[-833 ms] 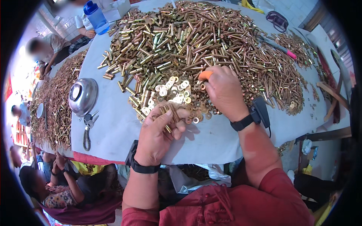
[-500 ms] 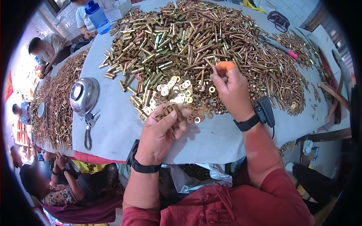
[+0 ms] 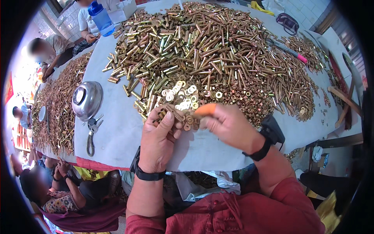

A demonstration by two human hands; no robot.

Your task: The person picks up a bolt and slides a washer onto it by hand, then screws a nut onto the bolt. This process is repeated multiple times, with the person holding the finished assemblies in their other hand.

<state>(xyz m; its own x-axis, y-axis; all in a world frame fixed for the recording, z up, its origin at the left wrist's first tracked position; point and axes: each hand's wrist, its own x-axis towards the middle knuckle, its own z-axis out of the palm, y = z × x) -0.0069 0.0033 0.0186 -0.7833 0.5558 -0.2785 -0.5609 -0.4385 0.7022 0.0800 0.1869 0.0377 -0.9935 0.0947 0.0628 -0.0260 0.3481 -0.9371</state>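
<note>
Several short brass-coloured metal sleeves (image 3: 161, 114) lie in my left hand (image 3: 156, 138), its fingers curled round them above the table's near edge. Close to its right is my right hand (image 3: 233, 128), an orange cover (image 3: 205, 109) on one finger. Thumb and fingers of that hand are drawn together toward the sleeves; motion blur hides what they pinch. Just beyond my hands lie shiny flat washers (image 3: 181, 96) and, to the right, a spread of small nuts (image 3: 249, 102). Behind them rises a large heap of metal sleeves and bolts (image 3: 194, 43).
An upturned steel bowl (image 3: 88, 100) and keys with a black strap (image 3: 92, 132) lie left on the pale table cover (image 3: 117, 140). A blue bottle (image 3: 102, 19) stands far left. A pink-ended tool (image 3: 290, 52) rests at right. Other people sit along the left.
My right hand has come down and left from the heap's edge, where it pinched a slim metal piece, to beside my left hand. My left hand has shifted slightly left, still holding the sleeves.
</note>
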